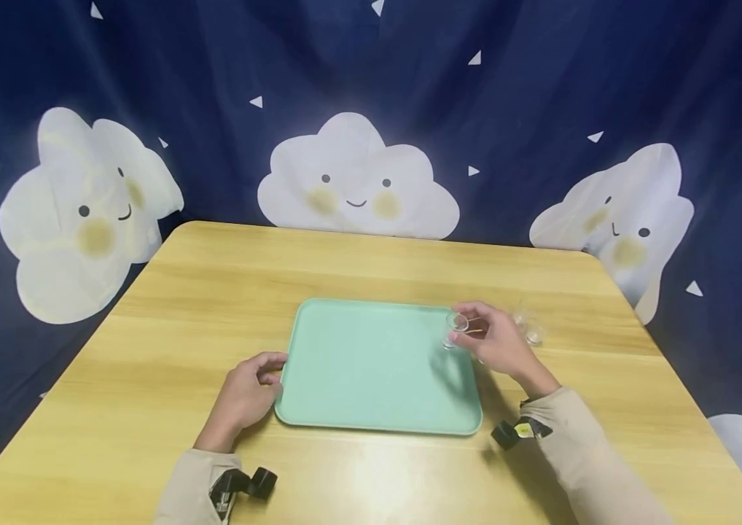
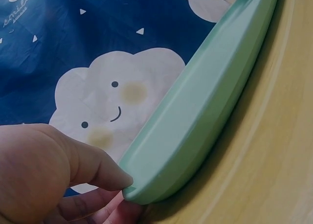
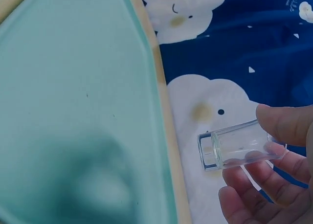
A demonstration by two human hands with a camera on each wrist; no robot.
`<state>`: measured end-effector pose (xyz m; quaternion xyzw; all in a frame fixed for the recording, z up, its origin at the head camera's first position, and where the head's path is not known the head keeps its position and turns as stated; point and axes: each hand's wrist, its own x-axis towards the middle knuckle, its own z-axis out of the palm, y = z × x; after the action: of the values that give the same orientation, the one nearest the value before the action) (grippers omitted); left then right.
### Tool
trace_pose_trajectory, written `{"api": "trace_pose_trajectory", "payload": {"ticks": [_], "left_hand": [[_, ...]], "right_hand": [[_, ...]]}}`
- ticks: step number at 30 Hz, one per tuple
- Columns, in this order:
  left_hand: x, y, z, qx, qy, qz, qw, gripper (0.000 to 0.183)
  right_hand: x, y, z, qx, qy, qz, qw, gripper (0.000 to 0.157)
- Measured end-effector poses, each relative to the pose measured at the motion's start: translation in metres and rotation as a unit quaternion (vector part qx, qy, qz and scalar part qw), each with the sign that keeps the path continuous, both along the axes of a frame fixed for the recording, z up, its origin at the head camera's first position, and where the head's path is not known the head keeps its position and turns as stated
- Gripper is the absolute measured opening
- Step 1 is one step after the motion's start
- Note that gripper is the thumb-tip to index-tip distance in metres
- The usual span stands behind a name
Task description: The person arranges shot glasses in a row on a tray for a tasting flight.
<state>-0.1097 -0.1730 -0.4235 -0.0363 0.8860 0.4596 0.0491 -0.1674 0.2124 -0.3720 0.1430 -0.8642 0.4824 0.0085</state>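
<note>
A mint-green tray [image 1: 371, 364] lies flat on the wooden table. At its left edge, my left hand [image 1: 249, 394] pinches the rim, with the thumb [image 2: 105, 170] on top and the fingers lower down, partly hidden. Over the tray's far right part, my right hand [image 1: 498, 343] holds a small clear shot glass [image 1: 455, 329] between thumb and fingers. In the right wrist view this glass [image 3: 239, 145] has a thick base and looks see-through, with nothing visible inside. Its shadow falls on the tray.
More small clear glassware [image 1: 532, 332] stands on the table [image 1: 168, 321] just right of my right hand, partly hidden by it. A dark blue curtain [image 1: 358, 65] with smiling clouds hangs behind the table's far edge. Each wrist carries a black strap-mounted device.
</note>
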Motion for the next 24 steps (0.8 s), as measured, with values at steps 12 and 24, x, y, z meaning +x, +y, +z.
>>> {"api": "trace_pose_trajectory", "payload": {"ticks": [12,24], "left_hand": [[-0.003,0.000,0.000,-0.006,0.001,-0.007,1.0000,0.044],[0.001,-0.001,-0.001,-0.007,0.000,-0.010,0.9999,0.043]], "right_hand": [[-0.011,-0.021,0.000,-0.019,-0.025,0.011,0.999,0.042],[-0.021,-0.047,-0.004,-0.026,-0.023,0.047,0.998,0.034]]}}
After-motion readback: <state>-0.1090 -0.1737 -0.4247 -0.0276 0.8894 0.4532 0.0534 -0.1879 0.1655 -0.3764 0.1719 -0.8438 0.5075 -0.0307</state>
